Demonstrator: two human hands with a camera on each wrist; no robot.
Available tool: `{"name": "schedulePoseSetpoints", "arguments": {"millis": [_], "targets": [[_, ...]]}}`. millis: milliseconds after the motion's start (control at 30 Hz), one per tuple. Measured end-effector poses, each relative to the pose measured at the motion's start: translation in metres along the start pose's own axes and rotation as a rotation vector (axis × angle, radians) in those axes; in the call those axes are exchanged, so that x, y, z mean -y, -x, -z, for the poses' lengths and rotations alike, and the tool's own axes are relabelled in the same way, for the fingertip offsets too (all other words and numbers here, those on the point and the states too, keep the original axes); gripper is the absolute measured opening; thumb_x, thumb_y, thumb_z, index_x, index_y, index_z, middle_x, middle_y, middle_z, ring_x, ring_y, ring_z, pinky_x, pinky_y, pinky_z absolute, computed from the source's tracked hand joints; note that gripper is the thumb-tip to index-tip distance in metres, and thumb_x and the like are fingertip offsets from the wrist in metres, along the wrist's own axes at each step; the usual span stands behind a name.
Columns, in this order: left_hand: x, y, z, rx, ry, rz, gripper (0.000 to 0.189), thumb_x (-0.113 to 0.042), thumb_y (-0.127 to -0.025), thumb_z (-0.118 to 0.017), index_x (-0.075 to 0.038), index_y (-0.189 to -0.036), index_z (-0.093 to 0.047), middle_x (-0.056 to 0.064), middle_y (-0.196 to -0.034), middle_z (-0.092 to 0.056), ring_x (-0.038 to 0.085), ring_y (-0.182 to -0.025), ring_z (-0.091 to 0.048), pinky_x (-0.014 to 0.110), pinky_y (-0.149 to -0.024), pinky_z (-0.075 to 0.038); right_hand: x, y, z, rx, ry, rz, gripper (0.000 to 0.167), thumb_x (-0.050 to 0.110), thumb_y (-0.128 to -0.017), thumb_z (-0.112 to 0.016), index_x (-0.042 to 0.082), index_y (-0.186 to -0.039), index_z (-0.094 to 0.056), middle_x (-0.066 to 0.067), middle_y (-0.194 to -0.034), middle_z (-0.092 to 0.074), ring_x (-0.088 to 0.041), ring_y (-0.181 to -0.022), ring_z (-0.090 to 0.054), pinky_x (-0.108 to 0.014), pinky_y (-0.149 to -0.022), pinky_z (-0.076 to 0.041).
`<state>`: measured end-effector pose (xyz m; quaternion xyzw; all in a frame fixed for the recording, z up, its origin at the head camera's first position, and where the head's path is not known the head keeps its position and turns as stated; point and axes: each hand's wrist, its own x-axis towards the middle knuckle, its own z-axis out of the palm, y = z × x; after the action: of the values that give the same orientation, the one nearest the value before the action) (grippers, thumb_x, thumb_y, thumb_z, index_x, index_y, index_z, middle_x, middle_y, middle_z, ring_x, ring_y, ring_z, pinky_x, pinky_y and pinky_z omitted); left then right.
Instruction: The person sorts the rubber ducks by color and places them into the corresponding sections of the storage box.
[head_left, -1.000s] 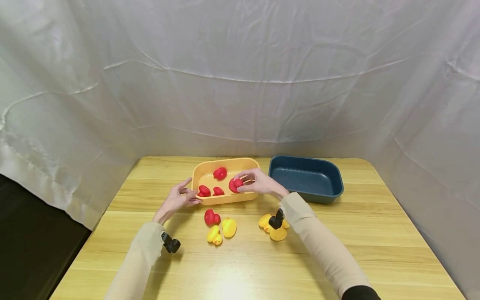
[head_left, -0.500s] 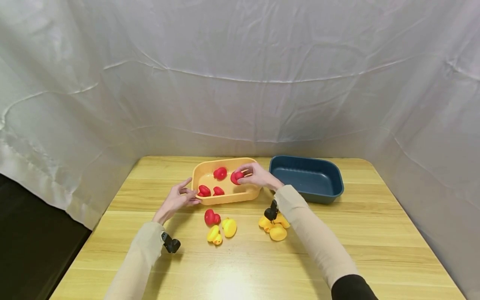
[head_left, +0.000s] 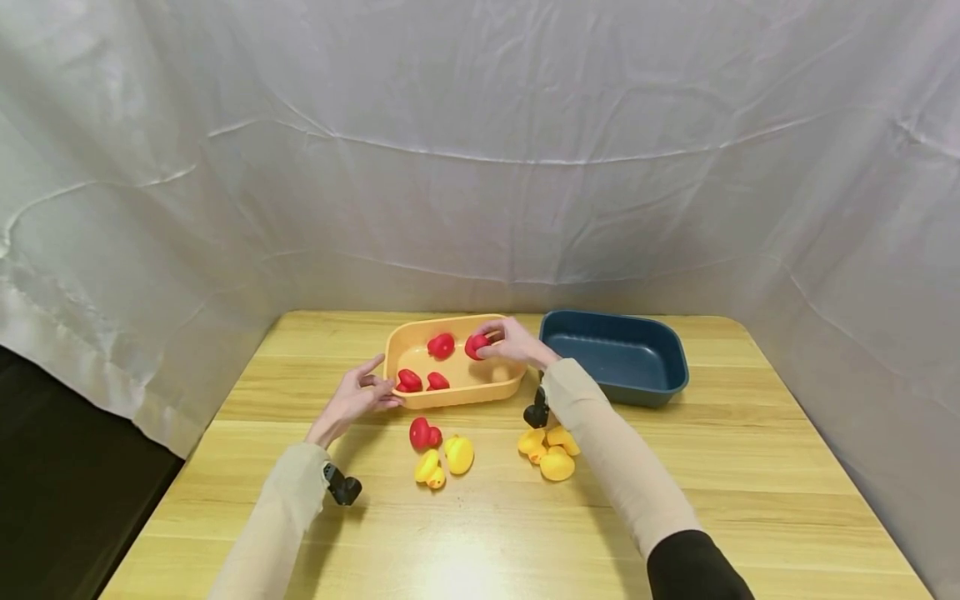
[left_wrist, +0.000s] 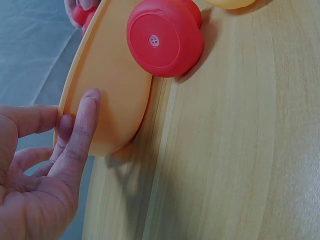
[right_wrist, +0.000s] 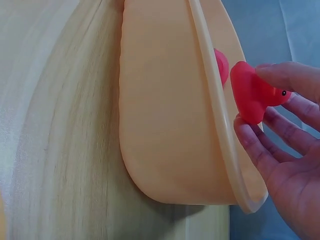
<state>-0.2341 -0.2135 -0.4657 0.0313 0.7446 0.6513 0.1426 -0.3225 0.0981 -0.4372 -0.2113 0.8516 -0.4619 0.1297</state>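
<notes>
- Duck, red, hung just left of my right hand, which pinched it over the orange tray, right of centre.
- My left hand gripped the tray's left end, farther from the duck.

Red toy duck: smooth, dark eye visible; pinched between thumb and fingers of the right hand, raised over the right half of the orange tray. Tray: rounded rectangle, open top, upright, far side of desk, left of centre; near-left rim pinched by left hand.
</notes>
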Motion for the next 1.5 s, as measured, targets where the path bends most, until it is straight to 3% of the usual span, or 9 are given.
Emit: {"name": "schedulePoseSetpoints", "arguments": {"millis": [233, 767, 1167, 1500], "targets": [[0.0, 0.0, -0.001, 0.006, 0.009, -0.005, 0.072, -0.003, -0.103, -0.052, -0.001, -0.161, -0.009, 0.009, -0.099, -0.062, 0.014, -0.083, -0.075, 0.03, -0.087, -0.063, -0.001, -0.003, 0.001, -0.009, 0.024, -0.011, 0.032, 0.009, -0.089, -0.075, 0.001, -0.119, -0.069, -0.017, -0.12, -0.07, -0.03, -0.105, -0.066, -0.04, -0.101, -0.056], [-0.001, 0.0, -0.004, 0.003, -0.003, -0.006, 0.072, -0.003, -0.102, -0.053, 0.0, -0.161, -0.01, 0.008, -0.097, -0.061, 0.012, -0.082, -0.075, 0.038, -0.091, -0.061, -0.004, -0.002, 0.005, -0.039, -0.043, -0.007, 0.042, 0.003, -0.091, -0.07, -0.007, -0.131, -0.06, -0.028, -0.137, -0.059, -0.041, -0.122, -0.063, -0.047, -0.106, -0.054], [-0.001, 0.0, -0.004, 0.006, -0.011, -0.021, 0.072, -0.002, -0.102, -0.053, 0.001, -0.16, -0.011, 0.007, -0.097, -0.062, 0.011, -0.082, -0.074, 0.038, -0.09, -0.062, -0.004, 0.006, 0.002, -0.017, -0.048, 0.092, 0.037, 0.001, -0.091, -0.07, -0.008, -0.126, -0.062, -0.032, -0.132, -0.06, -0.042, -0.116, -0.066, -0.043, -0.1, -0.058], [0.0, 0.0, -0.003, 0.01, 0.002, -0.018, 0.072, -0.003, -0.102, -0.053, 0.0, -0.161, -0.011, 0.007, -0.097, -0.062, 0.011, -0.083, -0.075, 0.037, -0.09, -0.062, 0.006, 0.026, -0.008, -0.006, -0.086, 0.174, 0.034, 0.001, -0.09, -0.071, -0.007, -0.123, -0.064, -0.03, -0.126, -0.064, -0.037, -0.108, -0.068, -0.043, -0.101, -0.058]]}}
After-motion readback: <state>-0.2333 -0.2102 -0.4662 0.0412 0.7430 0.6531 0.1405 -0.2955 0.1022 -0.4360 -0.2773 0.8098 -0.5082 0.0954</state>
